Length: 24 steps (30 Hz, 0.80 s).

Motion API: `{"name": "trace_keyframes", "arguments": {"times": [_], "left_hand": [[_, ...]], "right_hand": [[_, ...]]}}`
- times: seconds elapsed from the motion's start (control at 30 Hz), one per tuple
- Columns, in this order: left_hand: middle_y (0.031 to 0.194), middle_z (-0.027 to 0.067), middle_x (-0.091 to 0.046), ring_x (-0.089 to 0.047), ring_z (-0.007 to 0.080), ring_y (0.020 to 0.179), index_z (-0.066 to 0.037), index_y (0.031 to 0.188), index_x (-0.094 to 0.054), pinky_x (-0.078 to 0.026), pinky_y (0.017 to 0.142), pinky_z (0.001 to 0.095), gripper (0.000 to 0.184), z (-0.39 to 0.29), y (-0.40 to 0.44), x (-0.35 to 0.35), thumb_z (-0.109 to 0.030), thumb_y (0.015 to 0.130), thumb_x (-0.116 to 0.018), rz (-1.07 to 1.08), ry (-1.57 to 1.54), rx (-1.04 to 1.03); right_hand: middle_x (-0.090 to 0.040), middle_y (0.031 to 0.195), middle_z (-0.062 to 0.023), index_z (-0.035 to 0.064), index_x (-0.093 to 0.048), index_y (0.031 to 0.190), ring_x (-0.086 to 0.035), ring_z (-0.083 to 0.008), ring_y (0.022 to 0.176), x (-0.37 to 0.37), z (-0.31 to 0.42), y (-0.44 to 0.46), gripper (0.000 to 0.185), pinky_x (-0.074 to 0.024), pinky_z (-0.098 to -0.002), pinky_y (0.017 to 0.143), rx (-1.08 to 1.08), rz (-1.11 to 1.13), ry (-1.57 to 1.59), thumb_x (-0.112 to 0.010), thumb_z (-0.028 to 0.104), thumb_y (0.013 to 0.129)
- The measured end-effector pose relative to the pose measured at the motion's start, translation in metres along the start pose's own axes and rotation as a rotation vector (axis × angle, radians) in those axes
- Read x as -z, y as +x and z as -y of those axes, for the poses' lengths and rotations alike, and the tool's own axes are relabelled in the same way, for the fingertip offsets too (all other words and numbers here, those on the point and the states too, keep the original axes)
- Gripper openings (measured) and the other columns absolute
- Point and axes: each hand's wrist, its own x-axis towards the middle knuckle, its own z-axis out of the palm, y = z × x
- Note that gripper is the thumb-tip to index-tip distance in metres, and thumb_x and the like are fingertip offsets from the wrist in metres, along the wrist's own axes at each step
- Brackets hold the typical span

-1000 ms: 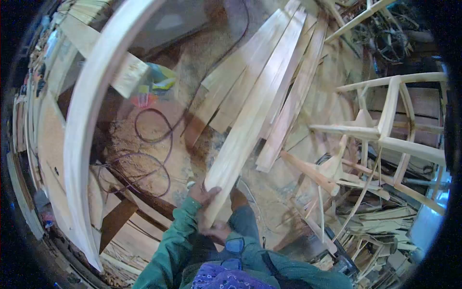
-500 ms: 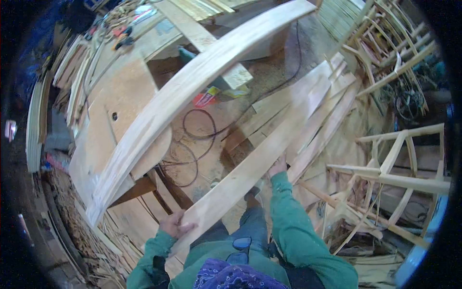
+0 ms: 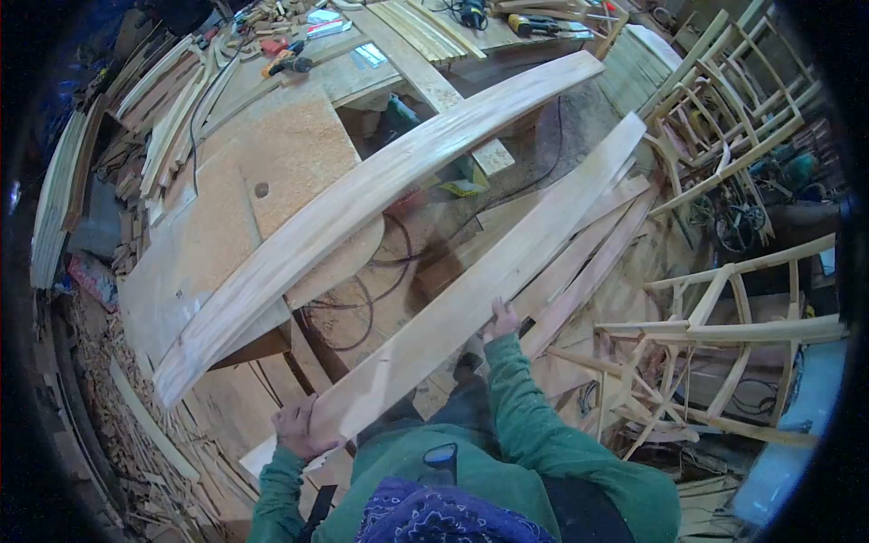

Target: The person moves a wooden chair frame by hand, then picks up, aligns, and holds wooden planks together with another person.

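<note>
A long, pale wooden plank [image 3: 444, 326] slants across the view in front of my body. Near its lower left end, my left hand [image 3: 304, 427] is closed around the edge. My right hand [image 3: 501, 321] grips the near edge around the plank's middle, fingers partly hidden behind the wood. Beyond it, a long curved wooden board [image 3: 362, 195] rests across the worktable, roughly alongside the plank. More long boards [image 3: 588, 271] lie below and to the right of the held plank.
A sawdust-covered sheet [image 3: 281, 172] with a round hole lies on the worktable. Power drills [image 3: 288, 61] and wood strips sit farther back. Wooden chair frames [image 3: 724, 330] stand at right. A dark cable [image 3: 403, 240] coils on the floor; wood scraps [image 3: 109, 362] pile up at left.
The plank, held in both hands, has risen off the boards beneath and come closer, with its near end shifted left. My view has tilted up, showing more of the worktable's far side.
</note>
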Motion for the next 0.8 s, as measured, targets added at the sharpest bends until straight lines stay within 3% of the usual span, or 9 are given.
{"name": "trace_keyframes", "arguments": {"times": [0.1, 0.17, 0.23, 0.33, 0.43, 0.53, 0.67, 0.73, 0.8], "left_hand": [[0.117, 0.0157, -0.05, -0.047, 0.0339, 0.108, -0.01, 0.138, -0.037, -0.029, 0.097, 0.0502, 0.114, -0.022, 0.004, 0.008, -0.053, 0.043, -0.082, -0.131, 0.064, 0.027], [0.12, 0.015, -0.047, -0.043, 0.0354, 0.11, -0.012, 0.144, -0.028, -0.028, 0.097, 0.0504, 0.126, -0.017, 0.005, 0.003, -0.054, 0.038, -0.083, -0.225, 0.096, 0.077], [0.12, 0.0156, -0.047, -0.042, 0.036, 0.111, -0.01, 0.143, -0.029, -0.027, 0.098, 0.0505, 0.124, -0.001, -0.002, 0.008, -0.048, 0.038, -0.084, -0.303, 0.084, 0.1], [0.123, 0.0163, -0.045, -0.04, 0.0367, 0.114, -0.007, 0.141, -0.03, -0.026, 0.1, 0.0511, 0.122, 0.037, -0.011, 0.022, -0.043, 0.039, -0.085, -0.347, 0.066, 0.167], [0.132, 0.0171, -0.04, -0.035, 0.0378, 0.121, -0.006, 0.141, -0.029, -0.022, 0.104, 0.0527, 0.12, 0.076, -0.023, 0.038, -0.041, 0.04, -0.084, -0.307, 0.094, 0.276], [0.134, 0.0184, -0.038, -0.034, 0.0381, 0.123, -0.004, 0.138, -0.032, -0.021, 0.106, 0.0545, 0.116, 0.109, -0.039, 0.061, -0.041, 0.04, -0.083, -0.294, 0.242, 0.281], [0.134, 0.0187, -0.04, -0.036, 0.0391, 0.123, -0.004, 0.139, -0.031, -0.023, 0.107, 0.054, 0.117, 0.149, -0.047, 0.088, -0.041, 0.041, -0.084, -0.212, 0.158, 0.299], [0.136, 0.0186, -0.04, -0.037, 0.0408, 0.124, -0.002, 0.14, -0.031, -0.025, 0.107, 0.0524, 0.111, 0.182, -0.037, 0.084, -0.043, 0.049, -0.081, -0.201, 0.214, 0.227], [0.122, 0.019, -0.049, -0.048, 0.0366, 0.108, -0.008, 0.136, -0.039, -0.038, 0.091, 0.0454, 0.086, 0.161, -0.014, 0.112, -0.03, 0.062, -0.075, -0.441, 0.242, 0.055]], "right_hand": [[-0.057, 0.11, -0.0113, 0.0035, -0.049, 0.117, -0.058, -0.0275, 0.101, -0.054, 0.012, -0.026, 0.03, -0.0523, -0.0448, 0.086, 0.056, 0.036, -0.097, -0.057, 0.014, 0.091], [-0.06, 0.1, -0.0065, 0.0055, -0.053, 0.112, -0.061, -0.02, 0.088, -0.086, 0.009, -0.045, 0.026, -0.0542, -0.0369, 0.073, 0.038, 0.121, -0.083, -0.06, 0.014, 0.089], [-0.061, 0.095, -0.0044, 0.0067, -0.055, 0.11, -0.062, -0.0169, 0.082, -0.092, -0.009, -0.036, 0.023, -0.0541, -0.034, 0.066, 0.046, 0.2, -0.292, -0.061, 0.014, 0.089], [-0.062, 0.093, -0.003, 0.0079, -0.056, 0.109, -0.062, -0.015, 0.076, -0.161, -0.011, -0.089, 0.022, -0.0538, -0.0324, 0.062, -0.038, 0.236, -0.183, -0.061, 0.013, 0.088], [-0.061, 0.093, -0.0037, 0.0077, -0.057, 0.108, -0.063, -0.0172, 0.077, -0.178, -0.048, -0.089, 0.021, -0.0553, -0.0338, 0.063, 0.073, 0.395, -0.377, -0.062, 0.013, 0.088], [-0.062, 0.093, -0.0048, 0.0059, -0.056, 0.108, -0.063, -0.0192, 0.079, -0.212, -0.06, -0.133, 0.024, -0.0568, -0.035, 0.066, -0.226, 0.368, -0.179, -0.065, 0.015, 0.087], [-0.062, 0.096, -0.0096, 0.0009, -0.056, 0.105, -0.063, -0.022, 0.079, -0.214, -0.104, -0.127, 0.025, -0.0571, -0.0384, 0.067, -0.278, 0.437, -0.288, -0.066, 0.015, 0.087], [-0.062, 0.094, -0.0103, 0.0002, -0.057, 0.102, -0.062, -0.0219, 0.078, -0.211, -0.12, -0.102, 0.023, -0.056, -0.0374, 0.065, -0.075, 0.55, -0.548, -0.066, 0.014, 0.086], [-0.061, 0.091, -0.0108, -0.0002, -0.058, 0.099, -0.06, -0.022, 0.078, -0.226, -0.124, -0.092, 0.018, -0.0537, -0.0359, 0.065, -0.057, 0.508, -0.85, -0.063, 0.012, 0.087]]}}
